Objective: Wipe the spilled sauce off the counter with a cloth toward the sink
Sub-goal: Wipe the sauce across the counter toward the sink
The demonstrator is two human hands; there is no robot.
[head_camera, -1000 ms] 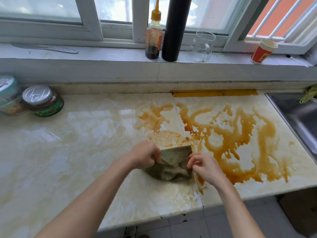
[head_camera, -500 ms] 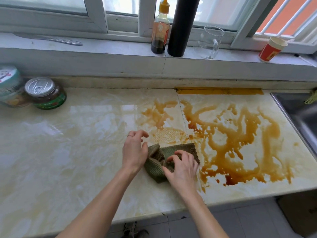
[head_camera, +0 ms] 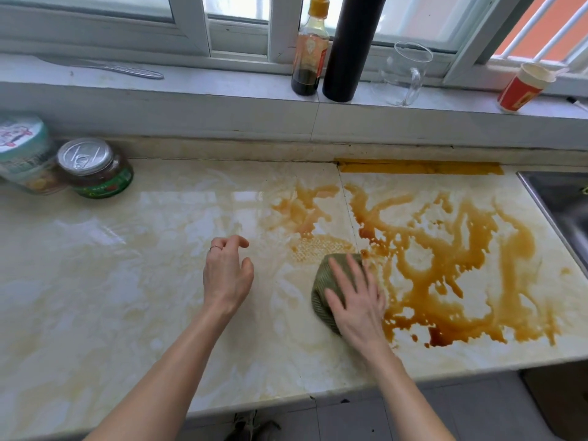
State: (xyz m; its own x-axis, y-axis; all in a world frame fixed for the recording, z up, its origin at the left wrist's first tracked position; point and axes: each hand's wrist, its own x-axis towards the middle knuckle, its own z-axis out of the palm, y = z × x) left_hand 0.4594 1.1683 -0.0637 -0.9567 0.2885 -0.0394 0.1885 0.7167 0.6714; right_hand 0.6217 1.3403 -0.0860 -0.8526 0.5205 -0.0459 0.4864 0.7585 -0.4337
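Note:
A folded green cloth (head_camera: 322, 283) lies on the pale marble counter (head_camera: 127, 281) at the left edge of a wide brown sauce spill (head_camera: 445, 256). My right hand (head_camera: 356, 300) presses flat on the cloth with straight fingers, covering most of it. My left hand (head_camera: 226, 275) hovers over the counter left of the cloth, fingers loosely curled, holding nothing. The steel sink (head_camera: 563, 211) is at the far right edge.
Two jars (head_camera: 95, 168) stand at the counter's back left. On the window sill are a sauce bottle (head_camera: 310, 55), a tall dark bottle (head_camera: 350, 46), a glass cup (head_camera: 407, 74), a red paper cup (head_camera: 521, 87) and a knife (head_camera: 127, 70). The counter's front edge is close.
Both hands were bunching the cloth. Now my left hand has let go and moved left, and my right hand lies flat on the cloth, shifted slightly right toward the spill.

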